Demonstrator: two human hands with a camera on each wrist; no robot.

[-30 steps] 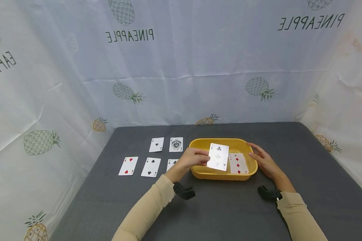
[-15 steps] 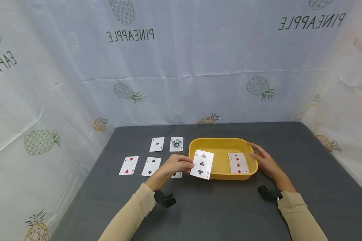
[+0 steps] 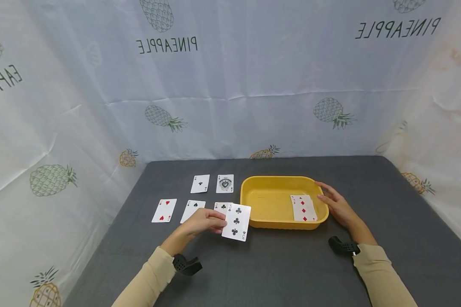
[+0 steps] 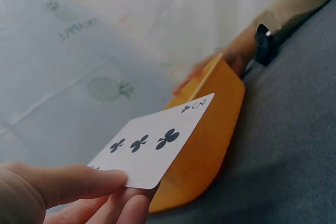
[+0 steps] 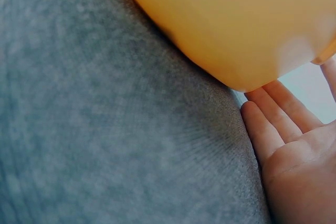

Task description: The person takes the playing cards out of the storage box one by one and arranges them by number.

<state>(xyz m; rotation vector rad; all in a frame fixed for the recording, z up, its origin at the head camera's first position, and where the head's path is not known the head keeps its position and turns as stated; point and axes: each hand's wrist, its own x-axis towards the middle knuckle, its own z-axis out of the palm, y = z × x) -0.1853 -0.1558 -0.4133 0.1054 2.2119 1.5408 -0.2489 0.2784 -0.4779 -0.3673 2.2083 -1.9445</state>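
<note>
My left hand [image 3: 201, 221] pinches a three of clubs [image 3: 236, 221] between thumb and fingers, face up, just off the front left corner of a yellow plastic tub [image 3: 280, 224]. In the left wrist view the card [image 4: 142, 142] tilts in front of the tub wall. My right hand [image 3: 339, 209] holds the tub's right end, thumb over the rim and fingers along the outer wall. Inside the tub, at its right, lie cards with a three of diamonds [image 3: 303, 208] on top. Behind the held card, a two of clubs [image 3: 220, 206] is partly hidden.
On the dark grey cloth [image 3: 276, 268] lie a two of hearts [image 3: 164, 210], a two of spades [image 3: 191, 209], an ace of clubs [image 3: 200, 183] and an ace of spades [image 3: 225, 183]. A pineapple-print curtain [image 3: 230, 85] hangs around the table.
My left hand has carried the three of clubs from over the tub leftward and toward me, past the tub's left end. The right hand and tub have stayed put.
</note>
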